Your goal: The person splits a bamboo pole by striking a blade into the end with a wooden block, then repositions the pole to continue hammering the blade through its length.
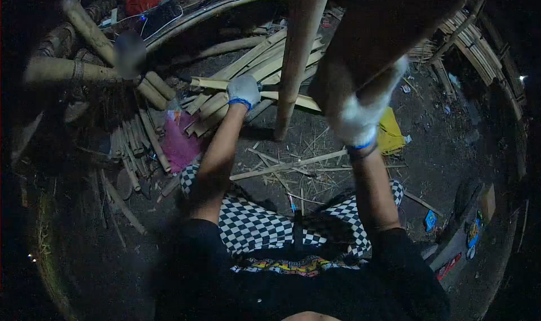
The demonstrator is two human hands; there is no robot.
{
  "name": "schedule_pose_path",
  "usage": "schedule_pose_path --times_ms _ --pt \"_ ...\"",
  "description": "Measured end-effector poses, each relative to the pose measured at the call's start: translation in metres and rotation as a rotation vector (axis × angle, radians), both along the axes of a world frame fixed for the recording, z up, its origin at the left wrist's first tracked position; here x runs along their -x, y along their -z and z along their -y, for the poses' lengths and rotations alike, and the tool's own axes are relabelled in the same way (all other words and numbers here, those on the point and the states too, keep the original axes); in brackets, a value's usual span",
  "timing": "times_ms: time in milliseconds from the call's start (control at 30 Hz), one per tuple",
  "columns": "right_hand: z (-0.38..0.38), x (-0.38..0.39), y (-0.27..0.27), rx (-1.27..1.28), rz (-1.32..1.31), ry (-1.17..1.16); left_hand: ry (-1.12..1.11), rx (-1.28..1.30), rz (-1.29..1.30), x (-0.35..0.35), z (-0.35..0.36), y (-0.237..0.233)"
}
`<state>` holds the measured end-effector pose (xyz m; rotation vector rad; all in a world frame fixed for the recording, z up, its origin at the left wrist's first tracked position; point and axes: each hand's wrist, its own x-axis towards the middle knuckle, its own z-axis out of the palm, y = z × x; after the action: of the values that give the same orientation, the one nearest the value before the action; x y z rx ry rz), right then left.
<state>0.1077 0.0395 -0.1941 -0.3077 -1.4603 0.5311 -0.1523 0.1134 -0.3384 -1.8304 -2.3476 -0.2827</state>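
My left hand (243,91), in a white glove with a blue cuff, is closed around a pale split bamboo strip (301,101) that shows on both sides of it. A dark, narrow, blade-like piece (270,88) sticks out beside its fingers. An upright bamboo post (293,56) stands just to the right and crosses in front of the strip. My right hand (360,115), gloved too and smeared by motion, is raised close to the camera. It grips a thick, dark, club-like length (389,34) in deep shadow, whose kind I cannot tell.
Split bamboo pieces (248,62) lie piled beyond my left hand. Cut bamboo lengths (132,143) and a pink plastic bag (179,141) are at left. A yellow cloth-like item (391,132) lies at right. Bamboo shavings (298,166) litter the ground before my knees.
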Motion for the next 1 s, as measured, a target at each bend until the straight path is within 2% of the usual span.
schedule_pose_path --times_ms 67,133,167,200,267,300,333,400,467,533,567,600,667,733,767,800,833,867,933,967,1000 --pt "-0.012 0.006 0.056 -0.329 0.253 0.524 -0.009 -0.005 -0.006 -0.003 0.005 -0.010" --pt "-0.001 0.007 0.128 0.728 1.006 0.166 0.004 0.002 -0.098 -0.009 0.012 -0.010" --pt "-0.005 0.004 0.165 0.801 1.032 0.104 0.078 0.034 -0.065 -0.008 0.017 -0.007" --pt "-0.004 0.001 0.187 0.879 1.051 0.038 0.001 0.082 -0.035 -0.017 0.023 -0.012" --pt "-0.001 -0.002 0.179 0.747 1.003 0.052 0.011 -0.063 -0.086 -0.007 0.007 0.012" --pt "-0.002 -0.007 0.156 0.811 1.019 -0.015 0.046 -0.031 -0.171 -0.015 0.019 0.001" --pt "0.000 -0.010 0.136 0.881 0.978 -0.116 0.031 0.140 -0.037 -0.021 0.027 -0.014" --pt "0.016 -0.012 0.064 0.765 0.922 -0.021 0.018 0.082 -0.050 -0.001 0.007 0.010" --pt "0.030 -0.012 0.007 0.480 0.651 0.099 0.022 0.058 -0.028 -0.010 0.016 -0.008" --pt "0.023 -0.014 -0.021 0.278 0.391 0.126 0.041 0.044 -0.031 -0.011 0.018 -0.007" --pt "0.023 -0.009 -0.031 0.202 0.188 0.020 0.036 0.050 -0.011 -0.010 0.017 -0.003" --pt "0.021 -0.002 -0.037 0.124 -0.019 -0.086 0.030 0.054 0.006 -0.010 0.017 -0.005" --pt "0.006 0.003 0.001 0.085 -0.027 -0.014 0.022 0.043 -0.012 -0.010 0.017 -0.004" --pt "-0.005 0.013 0.092 0.028 0.226 0.111 0.016 0.039 -0.025 -0.009 0.020 -0.003" --pt "0.000 0.010 0.133 0.536 0.779 0.184 0.017 0.078 -0.028 -0.009 0.022 -0.001" --pt "-0.002 0.005 0.164 0.828 1.097 0.144 0.016 0.103 -0.033 -0.011 0.020 -0.003" --pt "-0.012 0.000 0.211 0.812 1.037 -0.009 0.040 0.156 0.009 -0.008 0.021 0.011" --pt "0.001 -0.001 0.188 0.888 1.028 0.001 -0.007 0.087 0.002 -0.009 0.020 0.022" --pt "0.000 -0.001 0.160 0.691 1.028 0.022 0.058 -0.305 -0.185 -0.003 0.015 0.045" --pt "0.013 -0.007 0.149 0.731 1.003 -0.005 0.032 -0.002 -0.091 -0.002 0.022 0.054" --pt "0.014 -0.007 0.104 0.731 0.974 -0.018 -0.003 0.260 -0.002 -0.005 0.020 0.024"
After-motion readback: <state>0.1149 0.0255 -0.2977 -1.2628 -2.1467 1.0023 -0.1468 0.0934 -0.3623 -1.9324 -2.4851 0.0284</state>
